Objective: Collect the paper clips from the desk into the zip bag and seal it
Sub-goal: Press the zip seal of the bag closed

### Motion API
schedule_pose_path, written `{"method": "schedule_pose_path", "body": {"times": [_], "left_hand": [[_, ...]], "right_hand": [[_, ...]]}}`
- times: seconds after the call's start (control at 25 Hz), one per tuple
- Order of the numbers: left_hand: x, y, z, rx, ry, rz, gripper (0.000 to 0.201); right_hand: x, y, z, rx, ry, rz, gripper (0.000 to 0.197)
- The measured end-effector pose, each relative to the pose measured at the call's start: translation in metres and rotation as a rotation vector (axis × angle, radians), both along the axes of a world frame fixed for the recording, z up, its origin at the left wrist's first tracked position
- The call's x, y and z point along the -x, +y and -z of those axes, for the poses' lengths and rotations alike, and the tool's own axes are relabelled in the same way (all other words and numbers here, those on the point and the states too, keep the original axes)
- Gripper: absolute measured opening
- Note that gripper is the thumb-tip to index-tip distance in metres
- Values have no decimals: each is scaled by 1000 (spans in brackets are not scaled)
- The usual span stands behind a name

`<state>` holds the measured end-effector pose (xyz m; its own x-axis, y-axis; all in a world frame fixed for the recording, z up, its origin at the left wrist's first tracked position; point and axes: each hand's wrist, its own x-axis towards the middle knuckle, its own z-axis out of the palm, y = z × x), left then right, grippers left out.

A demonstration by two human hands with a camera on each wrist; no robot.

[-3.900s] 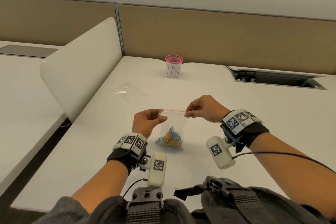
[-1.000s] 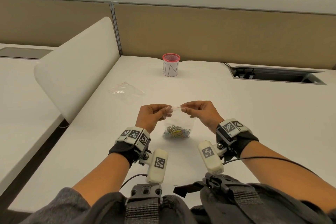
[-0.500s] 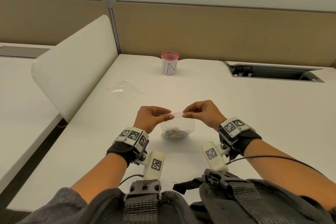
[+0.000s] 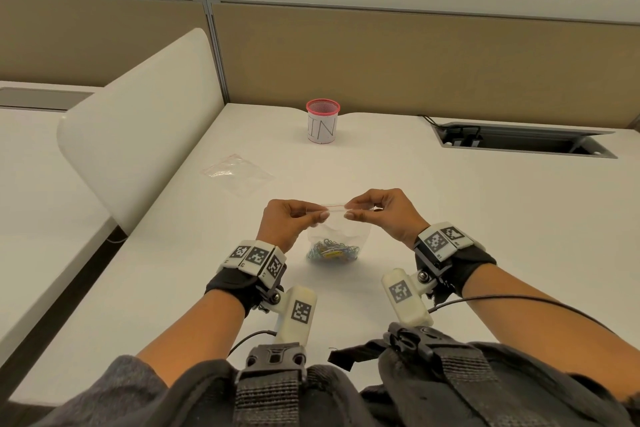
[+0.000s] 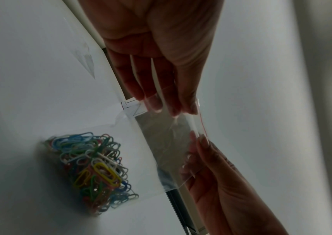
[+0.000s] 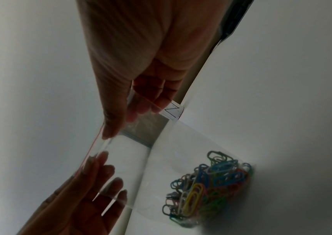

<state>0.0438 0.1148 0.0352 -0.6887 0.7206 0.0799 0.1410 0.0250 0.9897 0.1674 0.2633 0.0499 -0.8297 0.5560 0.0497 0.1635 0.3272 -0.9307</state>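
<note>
A clear zip bag (image 4: pixel 341 230) with a red line along its top stands on the white desk (image 4: pixel 485 218), a heap of coloured paper clips (image 4: pixel 333 251) in its bottom. My left hand (image 4: pixel 294 220) pinches the left part of the zip strip and my right hand (image 4: pixel 375 210) pinches the right part, thumbs toward me. A short stretch of strip shows between the fingertips. The left wrist view shows the paper clips (image 5: pixel 94 170) low in the zip bag (image 5: pixel 167 143). In the right wrist view the zip bag (image 6: pixel 161 159) hangs from both hands over the paper clips (image 6: pixel 207 189).
A second, flat clear bag (image 4: pixel 239 173) lies on the desk to the far left. A pink-rimmed mesh cup (image 4: pixel 322 121) stands at the back. A cable recess (image 4: pixel 519 140) sits at the back right, a white curved divider (image 4: pixel 138 121) on the left.
Since 3.9 s ago my hands have moved closer together along the zip strip and the bag's bottom has settled onto the desk. In the last half second little has changed.
</note>
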Motion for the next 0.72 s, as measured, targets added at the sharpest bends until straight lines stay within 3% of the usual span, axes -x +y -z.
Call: {"method": "schedule_pose_path", "body": {"times": [0.2,0.32,0.4,0.52,0.64,0.72], "left_hand": [[1,-1,3,0,25,-31,6],[1,-1,3,13,80,-64,11],[0,-1,3,18,101,-73,11],[-3,-1,2,25,125,-78,7],[-5,0,2,21,126,-84,6],[-6,-1,2,15,119,-84,5]], "right_hand": [[2,-4,-1,-17,-2,-4,22],[1,-9,-7,-12,4,-20,5],[1,-9,-7,-33,7,-31,15],[2,-10,-6,-67,-3,-36,5],[3,-10,-6,-69,-7,-38,13],[3,-12,-6,-80,-17,-68,6]]}}
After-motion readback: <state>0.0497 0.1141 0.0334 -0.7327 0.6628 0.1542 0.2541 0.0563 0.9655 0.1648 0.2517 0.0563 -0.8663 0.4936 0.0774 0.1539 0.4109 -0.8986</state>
